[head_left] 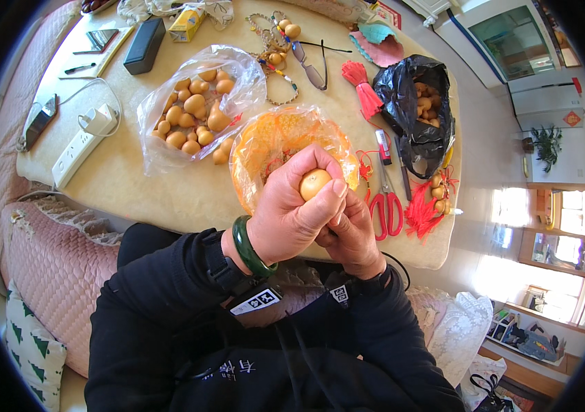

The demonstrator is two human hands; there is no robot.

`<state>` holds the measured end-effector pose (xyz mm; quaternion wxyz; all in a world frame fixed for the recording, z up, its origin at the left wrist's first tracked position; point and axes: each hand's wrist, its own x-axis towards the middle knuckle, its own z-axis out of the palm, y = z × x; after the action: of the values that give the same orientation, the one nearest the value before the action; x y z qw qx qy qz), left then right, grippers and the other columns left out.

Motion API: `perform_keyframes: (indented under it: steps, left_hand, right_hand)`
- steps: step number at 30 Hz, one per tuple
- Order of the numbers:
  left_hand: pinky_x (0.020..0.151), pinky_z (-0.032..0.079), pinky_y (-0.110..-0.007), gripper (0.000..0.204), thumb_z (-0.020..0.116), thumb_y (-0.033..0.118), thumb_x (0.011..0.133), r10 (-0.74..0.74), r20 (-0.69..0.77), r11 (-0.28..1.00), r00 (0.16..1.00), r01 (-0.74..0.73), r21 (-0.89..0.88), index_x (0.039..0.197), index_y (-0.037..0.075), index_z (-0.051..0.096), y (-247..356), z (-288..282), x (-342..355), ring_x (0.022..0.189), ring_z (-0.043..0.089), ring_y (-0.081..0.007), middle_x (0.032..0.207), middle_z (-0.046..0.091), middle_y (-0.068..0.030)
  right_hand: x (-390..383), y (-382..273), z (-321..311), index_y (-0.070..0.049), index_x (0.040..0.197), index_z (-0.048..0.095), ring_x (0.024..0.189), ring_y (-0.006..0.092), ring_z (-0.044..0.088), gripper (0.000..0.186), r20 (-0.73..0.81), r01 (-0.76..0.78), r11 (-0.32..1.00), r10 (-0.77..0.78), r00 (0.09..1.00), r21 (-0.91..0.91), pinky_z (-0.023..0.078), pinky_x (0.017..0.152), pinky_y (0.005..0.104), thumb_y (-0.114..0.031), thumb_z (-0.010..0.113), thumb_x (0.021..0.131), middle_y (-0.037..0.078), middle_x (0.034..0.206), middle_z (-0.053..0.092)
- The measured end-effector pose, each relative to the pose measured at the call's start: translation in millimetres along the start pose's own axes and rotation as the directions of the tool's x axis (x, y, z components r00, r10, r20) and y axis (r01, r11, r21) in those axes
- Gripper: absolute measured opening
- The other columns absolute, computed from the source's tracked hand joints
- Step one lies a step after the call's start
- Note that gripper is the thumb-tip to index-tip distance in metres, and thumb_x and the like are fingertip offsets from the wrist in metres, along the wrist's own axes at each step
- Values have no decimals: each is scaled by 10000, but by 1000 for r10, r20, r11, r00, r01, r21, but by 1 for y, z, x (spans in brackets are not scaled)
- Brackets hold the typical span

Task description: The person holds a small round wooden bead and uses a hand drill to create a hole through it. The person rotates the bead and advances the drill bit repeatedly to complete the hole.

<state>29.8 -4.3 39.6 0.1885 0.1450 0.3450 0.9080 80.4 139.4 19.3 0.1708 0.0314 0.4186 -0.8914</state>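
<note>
My left hand [289,220] is wrapped round a small tan gourd [314,182], whose round end shows between thumb and fingers. My right hand [354,237] is curled closed against it from below; whatever its fingertips grip is hidden. Both are above an orange bowl [251,151] lined with clear plastic. Just right of the bowl lie red-handled scissors [394,213], a small capped tube [384,145], a dark rod-like tool [404,180] and red tassels [421,216] with little gourds [439,192].
On the cream table [100,192] are a bag of gourds [193,110], a black bag [406,82] with more, sunglasses [311,69], bead strings [272,48], pink tassels [361,89], a power strip [72,154], a phone [40,123] and a dark box [144,44].
</note>
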Motion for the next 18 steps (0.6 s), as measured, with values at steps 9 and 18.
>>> perform_keyframes:
  steps: [9, 18]
  left_hand:
    - [641, 454, -185, 125, 598, 141, 975, 3, -53, 994, 999, 2, 106, 985, 61, 503, 1, 0, -1, 697, 533, -31, 814, 561, 26]
    - [703, 474, -213, 140, 624, 125, 955, 60, -65, 971, 996, -44, 234, 1011, 53, 518, 3, 3, -3, 769, 537, -49, 869, 564, 8]
  right_hand:
    - [3, 3, 0, -72, 967, 556, 708, 66, 511, 171, -124, 97, 938, -146, 982, -334, 402, 618, 189, -219, 644, 971, -18, 835, 561]
    - [3, 11, -4, -18, 1031, 542, 856, 61, 553, 164, -7, 271, 629, -403, 915, -729, 467, 752, 217, -111, 654, 955, 14, 906, 610]
